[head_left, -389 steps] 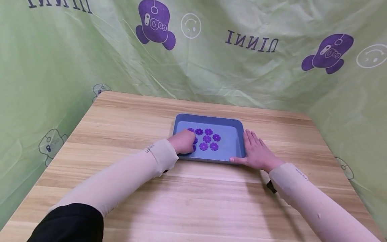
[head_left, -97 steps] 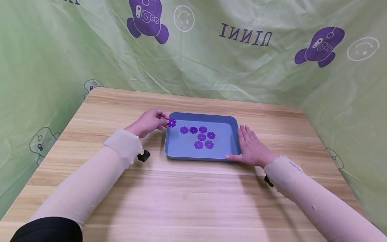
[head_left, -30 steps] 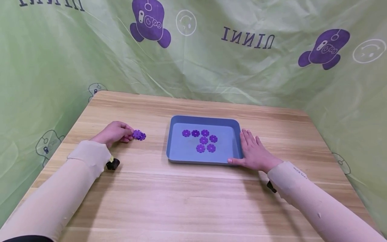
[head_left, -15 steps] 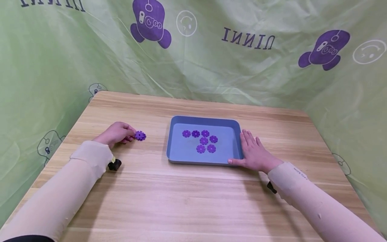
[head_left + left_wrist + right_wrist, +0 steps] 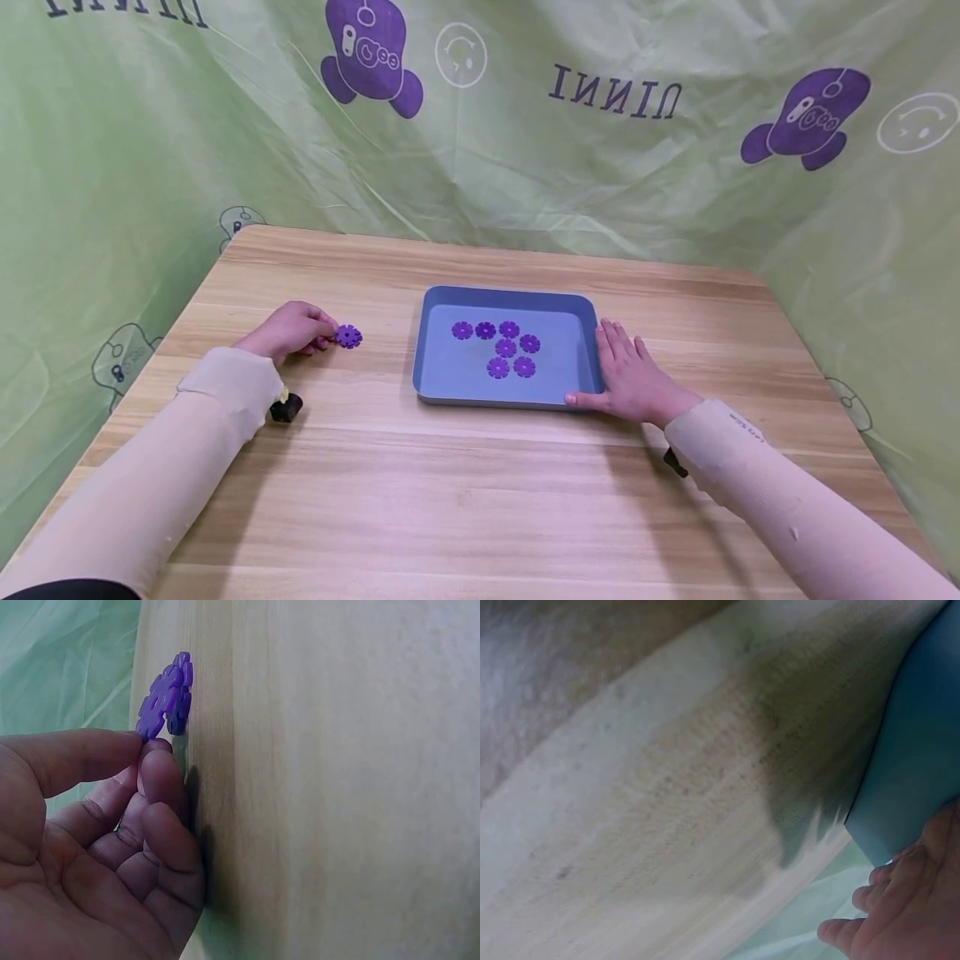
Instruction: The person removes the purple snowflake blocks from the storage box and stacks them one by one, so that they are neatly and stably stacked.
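Pinches a purple disc [image 5: 150, 716] in the left hand [image 5: 291, 329], now carried clear of the tray [image 5: 450, 371], overlapping a second disc [image 5: 179, 721]; rests the straight-fingered right hand [image 5: 636, 377] on the rim, leaving seven discs [image 5: 497, 368] between hands

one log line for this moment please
left hand: pinches purple disc, another disc behind it | right hand: touches right end of tray | tray: seven purple discs inside

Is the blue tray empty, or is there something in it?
Not empty: seven purple flower-shaped discs show inside the blue tray, lying on its floor with bare space around the group.
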Demonstrator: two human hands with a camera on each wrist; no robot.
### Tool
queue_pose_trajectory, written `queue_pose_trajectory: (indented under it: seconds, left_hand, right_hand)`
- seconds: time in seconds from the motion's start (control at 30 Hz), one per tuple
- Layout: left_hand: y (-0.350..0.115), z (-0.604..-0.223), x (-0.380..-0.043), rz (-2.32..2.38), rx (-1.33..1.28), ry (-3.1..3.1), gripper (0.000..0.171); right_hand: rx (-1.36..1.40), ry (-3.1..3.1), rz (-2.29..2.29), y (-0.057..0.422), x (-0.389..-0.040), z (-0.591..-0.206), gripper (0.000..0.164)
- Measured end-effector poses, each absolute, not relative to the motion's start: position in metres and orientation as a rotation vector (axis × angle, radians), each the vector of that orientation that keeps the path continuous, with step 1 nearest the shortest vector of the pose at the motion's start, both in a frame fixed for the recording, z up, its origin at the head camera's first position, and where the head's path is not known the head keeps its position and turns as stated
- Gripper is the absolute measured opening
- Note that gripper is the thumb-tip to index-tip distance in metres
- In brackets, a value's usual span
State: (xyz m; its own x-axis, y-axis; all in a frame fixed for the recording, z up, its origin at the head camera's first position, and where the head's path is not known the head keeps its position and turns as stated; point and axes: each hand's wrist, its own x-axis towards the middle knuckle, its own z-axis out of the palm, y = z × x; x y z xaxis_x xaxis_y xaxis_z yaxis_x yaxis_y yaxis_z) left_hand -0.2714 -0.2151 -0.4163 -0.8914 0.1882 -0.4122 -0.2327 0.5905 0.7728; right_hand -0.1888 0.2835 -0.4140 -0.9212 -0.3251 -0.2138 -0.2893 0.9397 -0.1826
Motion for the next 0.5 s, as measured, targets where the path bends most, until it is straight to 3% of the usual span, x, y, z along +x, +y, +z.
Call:
queue_pose_trajectory:
  seconds: [0.5]
  left_hand:
    - [-0.2145, -0.4153, -0.2734, 1.224, -0.019, 2.369, 0.028]
  right_hand:
    - [-0.466, 2.863, -0.204, 0.2837, -0.1887, -0.4141, 0.124]
